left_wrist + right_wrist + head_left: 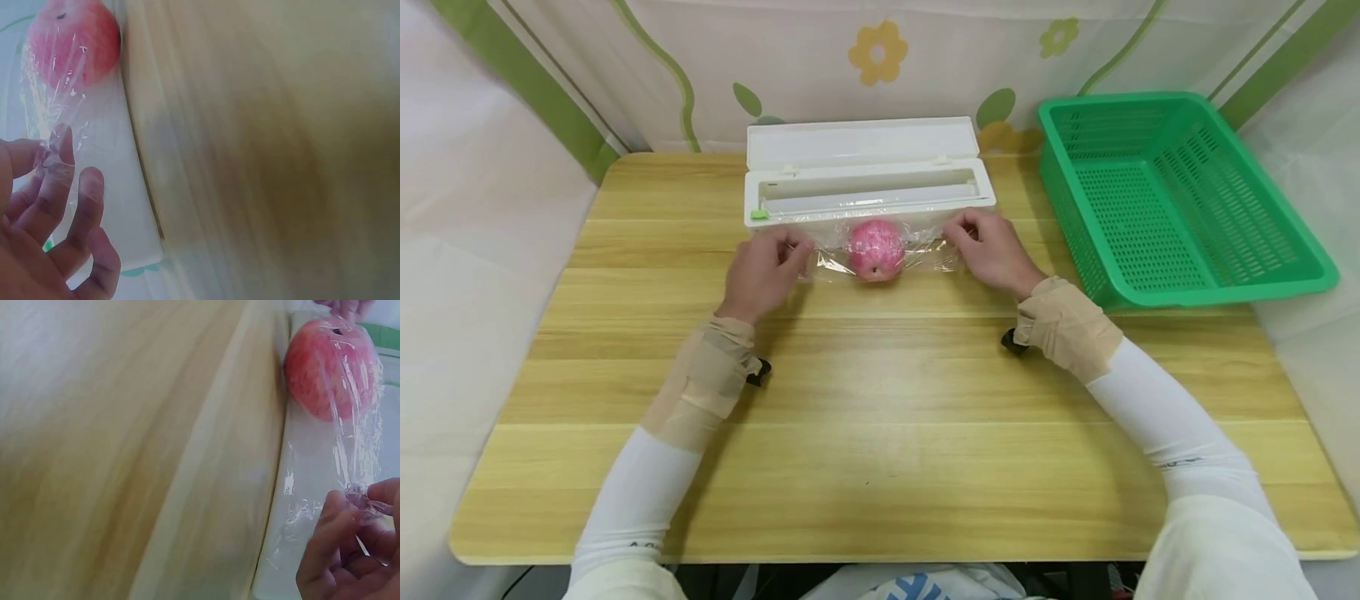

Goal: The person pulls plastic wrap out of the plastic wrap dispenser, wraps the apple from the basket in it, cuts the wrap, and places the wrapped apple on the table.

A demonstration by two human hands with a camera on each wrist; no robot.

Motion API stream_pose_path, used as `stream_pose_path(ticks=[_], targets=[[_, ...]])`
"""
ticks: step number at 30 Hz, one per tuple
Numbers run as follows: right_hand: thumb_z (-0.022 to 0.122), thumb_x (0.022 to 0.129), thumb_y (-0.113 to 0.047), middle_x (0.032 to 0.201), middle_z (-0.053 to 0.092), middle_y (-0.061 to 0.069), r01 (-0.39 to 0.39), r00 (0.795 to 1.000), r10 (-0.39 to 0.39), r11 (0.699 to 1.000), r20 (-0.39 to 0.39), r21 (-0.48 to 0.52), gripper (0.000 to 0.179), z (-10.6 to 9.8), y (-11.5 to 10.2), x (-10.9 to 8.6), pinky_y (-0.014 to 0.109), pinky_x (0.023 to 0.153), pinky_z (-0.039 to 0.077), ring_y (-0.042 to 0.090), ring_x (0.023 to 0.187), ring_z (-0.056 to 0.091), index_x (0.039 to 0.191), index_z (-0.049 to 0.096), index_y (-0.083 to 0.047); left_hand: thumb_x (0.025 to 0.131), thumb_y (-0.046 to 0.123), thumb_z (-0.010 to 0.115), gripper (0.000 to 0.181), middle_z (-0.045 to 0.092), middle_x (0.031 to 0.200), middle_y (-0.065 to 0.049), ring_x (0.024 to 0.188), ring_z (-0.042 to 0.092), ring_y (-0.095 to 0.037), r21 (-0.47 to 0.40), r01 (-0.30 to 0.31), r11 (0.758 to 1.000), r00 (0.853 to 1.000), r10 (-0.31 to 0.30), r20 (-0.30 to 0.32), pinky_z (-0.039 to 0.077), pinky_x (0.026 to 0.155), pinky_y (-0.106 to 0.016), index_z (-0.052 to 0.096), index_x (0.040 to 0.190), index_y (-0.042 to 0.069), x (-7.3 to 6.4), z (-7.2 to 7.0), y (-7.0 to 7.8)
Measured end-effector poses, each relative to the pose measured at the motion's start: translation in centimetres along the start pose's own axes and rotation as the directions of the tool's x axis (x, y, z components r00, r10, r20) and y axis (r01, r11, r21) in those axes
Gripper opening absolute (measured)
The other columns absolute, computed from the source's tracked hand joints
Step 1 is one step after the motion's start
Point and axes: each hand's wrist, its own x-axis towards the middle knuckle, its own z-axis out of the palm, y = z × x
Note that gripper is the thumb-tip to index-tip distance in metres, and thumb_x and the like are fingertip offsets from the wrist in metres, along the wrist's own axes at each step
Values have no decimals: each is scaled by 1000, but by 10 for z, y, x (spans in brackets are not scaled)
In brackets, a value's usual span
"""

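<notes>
A pinkish-red apple (876, 250) is covered by clear plastic wrap (831, 261) in front of the white wrap box. My left hand (766, 271) pinches the gathered wrap on the apple's left, thumb against fingers, as the left wrist view shows. On the other side my right hand (988, 248) pinches the bunched wrap (359, 499) between thumb and fingertips. The film stretches between both hands with the apple (75, 44) in the middle. Behind it the white wrap box (862, 158) lies with its lid raised, a roll (868, 198) inside.
A green plastic basket (1187, 287) stands at the back right of the wooden table (880, 433). A small green piece (759, 214) sits at the box's left front edge. A curtain with flowers (820, 67) hangs behind the table.
</notes>
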Motion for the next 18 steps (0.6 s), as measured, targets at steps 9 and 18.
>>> stream_pose_path(ticks=[9, 18], targets=[[55, 111, -39, 90, 64, 9, 26, 999, -30, 992, -30, -123, 34, 1, 0, -3, 36, 71, 45, 23, 79, 56, 109, 69, -8, 110, 36, 55, 29, 74, 90, -9, 76, 64, -22, 72, 18, 997, 996, -12, -91, 44, 60, -33, 73, 110, 14, -9, -1, 2], [52, 111, -45, 82, 58, 6, 8, 998, -19, 979, -53, -204, 34, 2, -1, -9, 36, 64, 40, 25, 72, 52, 107, 62, -12, 111, 33, 54, 33, 73, 93, -15, 84, 68, -29, 57, -12, 998, 995, 18, -94, 50, 71, -35, 70, 102, 6, -14, -3, 3]])
